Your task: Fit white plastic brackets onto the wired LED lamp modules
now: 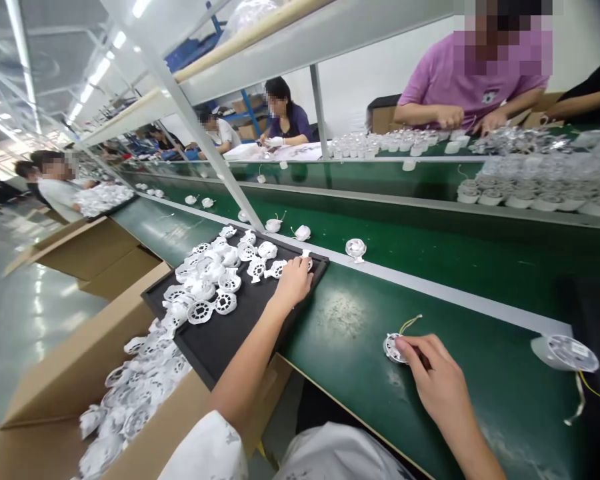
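Note:
My left hand (294, 283) reaches over the right corner of a black tray (245, 327), its fingers closed around a white plastic part (306, 259) that they partly cover. Many similar white plastic housings (207, 270) with slotted openings lie heaped on that tray. Over the green bench, my right hand (435, 367) pinches a small round white assembly (395, 348) between thumb and fingers. Thin yellow and white wires (411, 323) stick up from this assembly. Part of it is hidden behind my thumb.
A cardboard box (75, 380) of white housings stands at lower left. Beyond the metal rail (430, 287), a green conveyor (405, 240) carries spaced white assemblies. A white cup-shaped unit (565, 353) with wires sits at right. A slanted post (205, 147) rises behind the tray. Co-workers sit across the line.

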`<act>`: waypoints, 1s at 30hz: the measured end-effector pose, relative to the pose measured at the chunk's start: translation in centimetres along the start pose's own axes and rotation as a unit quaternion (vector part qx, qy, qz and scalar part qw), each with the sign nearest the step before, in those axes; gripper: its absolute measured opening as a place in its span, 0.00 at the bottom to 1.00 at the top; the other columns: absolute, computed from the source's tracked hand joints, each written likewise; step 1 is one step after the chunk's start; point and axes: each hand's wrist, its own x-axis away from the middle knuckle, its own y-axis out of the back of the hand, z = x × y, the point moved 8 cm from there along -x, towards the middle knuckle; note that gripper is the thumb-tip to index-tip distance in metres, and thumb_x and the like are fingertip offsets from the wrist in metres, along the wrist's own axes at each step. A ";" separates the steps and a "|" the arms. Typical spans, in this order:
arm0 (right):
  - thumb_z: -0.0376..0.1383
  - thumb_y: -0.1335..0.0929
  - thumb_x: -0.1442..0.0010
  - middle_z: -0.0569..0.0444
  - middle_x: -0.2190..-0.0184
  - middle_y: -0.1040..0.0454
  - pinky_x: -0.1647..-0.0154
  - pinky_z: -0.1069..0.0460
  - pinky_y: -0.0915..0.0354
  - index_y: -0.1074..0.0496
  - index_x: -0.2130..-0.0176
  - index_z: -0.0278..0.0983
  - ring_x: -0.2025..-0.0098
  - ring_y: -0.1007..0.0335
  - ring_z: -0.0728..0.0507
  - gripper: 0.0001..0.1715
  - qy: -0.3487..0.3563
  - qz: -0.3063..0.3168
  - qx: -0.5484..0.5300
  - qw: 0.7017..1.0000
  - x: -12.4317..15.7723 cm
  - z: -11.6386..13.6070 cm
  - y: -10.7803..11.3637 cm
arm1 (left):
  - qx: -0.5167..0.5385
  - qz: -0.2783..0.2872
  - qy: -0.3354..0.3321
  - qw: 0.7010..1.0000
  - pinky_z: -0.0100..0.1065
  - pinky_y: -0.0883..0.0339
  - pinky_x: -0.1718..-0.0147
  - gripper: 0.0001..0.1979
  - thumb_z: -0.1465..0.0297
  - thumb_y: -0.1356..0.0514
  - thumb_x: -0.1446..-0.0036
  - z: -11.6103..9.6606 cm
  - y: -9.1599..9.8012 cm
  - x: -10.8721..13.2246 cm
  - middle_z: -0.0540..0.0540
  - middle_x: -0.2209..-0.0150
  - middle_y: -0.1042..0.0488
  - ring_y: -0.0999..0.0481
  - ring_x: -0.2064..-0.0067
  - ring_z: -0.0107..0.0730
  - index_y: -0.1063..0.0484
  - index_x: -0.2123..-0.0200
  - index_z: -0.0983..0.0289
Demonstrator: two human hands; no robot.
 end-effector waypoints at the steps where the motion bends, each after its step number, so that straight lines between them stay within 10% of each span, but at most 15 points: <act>1: 0.57 0.35 0.28 0.54 0.58 0.23 0.65 0.51 0.32 0.18 0.55 0.47 0.62 0.25 0.44 0.23 -0.001 -0.001 0.005 1.000 0.0 0.2 0.1 | 0.005 -0.005 0.015 1.000 0.59 0.37 0.39 0.14 0.80 0.43 0.37 1.0 0.6 -0.4 0.68 0.51 0.24 0.26 0.44 0.56 0.25 0.50 0.68; 5: 0.55 0.32 0.29 0.54 0.57 0.24 0.66 0.50 0.31 0.19 0.51 0.49 0.64 0.27 0.44 0.19 0.025 -0.031 0.012 0.999 0.9 2.1 1.7 | 0.071 -0.025 0.041 0.996 0.50 0.34 0.40 0.08 0.78 0.42 0.36 0.0 1.2 1.1 0.63 0.56 0.22 0.23 0.48 0.50 0.24 0.61 0.64; 9: 0.49 0.27 0.32 0.48 0.43 0.27 0.56 0.47 0.25 0.31 0.33 0.47 0.54 0.24 0.41 0.32 0.120 -0.052 -0.007 0.991 3.7 5.3 3.6 | 0.237 0.032 0.025 0.971 0.37 0.28 0.51 0.12 0.62 0.42 0.29 -7.4 -3.2 8.2 0.57 0.58 0.20 0.21 0.55 0.40 0.24 0.58 0.63; 10: 0.47 0.26 0.33 0.46 0.42 0.28 0.52 0.46 0.24 0.33 0.32 0.46 0.49 0.24 0.39 0.35 0.147 -0.046 -0.009 0.988 4.6 6.0 3.8 | 0.315 0.073 0.024 0.946 0.34 0.28 0.56 0.14 0.58 0.42 0.29 -9.6 -5.0 10.6 0.55 0.61 0.20 0.21 0.58 0.37 0.23 0.59 0.63; 15: 0.39 0.23 0.37 0.46 0.44 0.28 0.44 0.44 0.24 0.32 0.36 0.44 0.44 0.25 0.37 0.34 0.136 -0.023 -0.008 0.990 7.5 7.0 4.7 | 0.710 0.212 0.235 0.630 0.28 0.34 0.61 0.16 0.57 0.28 0.39 -14.1 -11.3 20.0 0.52 0.66 0.24 0.27 0.64 0.27 0.22 0.63 0.64; 19: 0.44 0.21 0.40 0.48 0.42 0.31 0.41 0.42 0.24 0.29 0.37 0.49 0.42 0.25 0.37 0.36 0.035 0.090 -0.044 0.994 7.1 6.7 4.2 | 0.730 0.267 0.268 0.569 0.28 0.33 0.62 0.14 0.60 0.26 0.42 -13.7 -12.1 19.9 0.53 0.67 0.23 0.26 0.65 0.28 0.20 0.65 0.65; 25: 0.48 0.21 0.39 0.48 0.41 0.27 0.43 0.42 0.24 0.29 0.36 0.50 0.43 0.24 0.37 0.36 0.006 0.065 -0.096 0.993 3.9 7.3 4.5 | 0.726 0.228 0.203 0.616 0.35 0.28 0.55 0.10 0.60 0.31 0.37 -13.0 -11.9 17.1 0.53 0.65 0.22 0.23 0.63 0.32 0.21 0.62 0.61; 30: 0.48 0.22 0.38 0.49 0.48 0.21 0.43 0.43 0.25 0.25 0.41 0.45 0.47 0.21 0.38 0.29 0.065 -0.017 0.005 0.998 1.0 6.7 4.8 | 0.435 0.122 -0.030 0.892 0.50 0.36 0.37 0.16 0.67 0.36 0.36 -12.3 -10.3 12.9 0.60 0.44 0.25 0.27 0.40 0.48 0.26 0.46 0.59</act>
